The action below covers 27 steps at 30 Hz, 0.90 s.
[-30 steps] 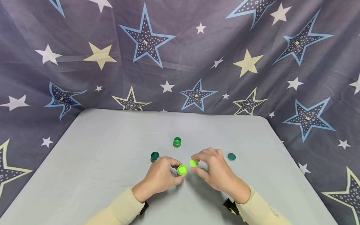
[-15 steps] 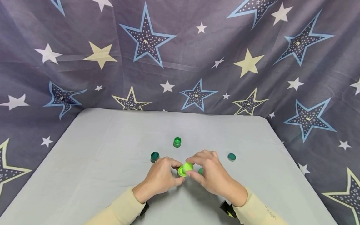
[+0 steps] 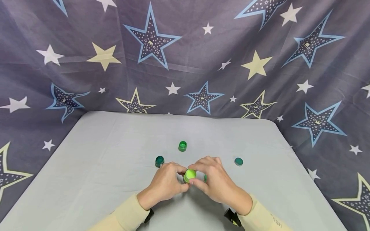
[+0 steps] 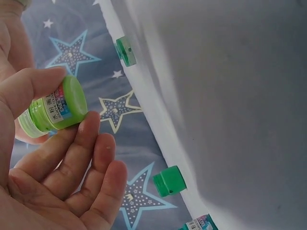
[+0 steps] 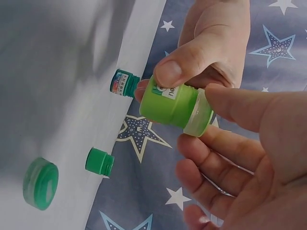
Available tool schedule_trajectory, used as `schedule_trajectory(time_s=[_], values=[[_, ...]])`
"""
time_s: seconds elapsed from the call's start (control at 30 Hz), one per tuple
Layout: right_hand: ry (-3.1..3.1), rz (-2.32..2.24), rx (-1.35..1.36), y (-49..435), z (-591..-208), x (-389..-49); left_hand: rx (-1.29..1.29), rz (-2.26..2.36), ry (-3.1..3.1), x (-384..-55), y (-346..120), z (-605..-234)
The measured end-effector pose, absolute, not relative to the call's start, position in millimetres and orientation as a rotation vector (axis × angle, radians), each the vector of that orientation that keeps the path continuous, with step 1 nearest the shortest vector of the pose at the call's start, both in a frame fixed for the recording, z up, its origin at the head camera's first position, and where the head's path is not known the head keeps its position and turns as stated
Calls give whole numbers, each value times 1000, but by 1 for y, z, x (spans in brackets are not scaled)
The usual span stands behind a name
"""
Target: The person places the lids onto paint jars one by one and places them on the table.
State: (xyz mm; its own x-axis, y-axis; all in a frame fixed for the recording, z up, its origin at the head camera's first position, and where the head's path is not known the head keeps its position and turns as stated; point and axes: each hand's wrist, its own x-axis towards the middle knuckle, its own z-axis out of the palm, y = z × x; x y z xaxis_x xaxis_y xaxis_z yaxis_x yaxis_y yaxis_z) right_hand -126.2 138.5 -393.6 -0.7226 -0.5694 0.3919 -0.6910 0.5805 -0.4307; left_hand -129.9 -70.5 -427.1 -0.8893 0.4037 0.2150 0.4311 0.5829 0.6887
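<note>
In the head view my left hand (image 3: 165, 180) grips a small lime-green paint jar (image 5: 165, 108) by its sides, thumb against the label. My right hand (image 3: 216, 180) pinches the matching lid (image 5: 199, 115) between thumb and fingers. Seen from the right wrist, the lid sits at the jar's mouth, in line with it, with a bit of thread showing beside it. From the head camera the lid (image 3: 190, 174) covers most of the jar. The other fingers of both hands are loosely spread under the jar and lid.
A dark teal jar (image 3: 159, 161) without a lid stands just beyond my left hand. Further back is an uncapped green jar (image 3: 182, 146). A teal lid (image 3: 238, 161) lies to the right. A green lid (image 5: 41, 184) is mostly hidden behind my right hand in the head view.
My right hand has moved left and slightly down with the lime lid, from beside the jar onto its mouth. The left hand has kept the jar in almost the same place.
</note>
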Motion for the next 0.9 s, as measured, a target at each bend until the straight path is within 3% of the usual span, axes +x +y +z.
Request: schedule_trajectory(time_s=[0.9], values=[[-2635,793,1106,139,-395,-126,-724,-1194,-2765,-128,-69,-427]])
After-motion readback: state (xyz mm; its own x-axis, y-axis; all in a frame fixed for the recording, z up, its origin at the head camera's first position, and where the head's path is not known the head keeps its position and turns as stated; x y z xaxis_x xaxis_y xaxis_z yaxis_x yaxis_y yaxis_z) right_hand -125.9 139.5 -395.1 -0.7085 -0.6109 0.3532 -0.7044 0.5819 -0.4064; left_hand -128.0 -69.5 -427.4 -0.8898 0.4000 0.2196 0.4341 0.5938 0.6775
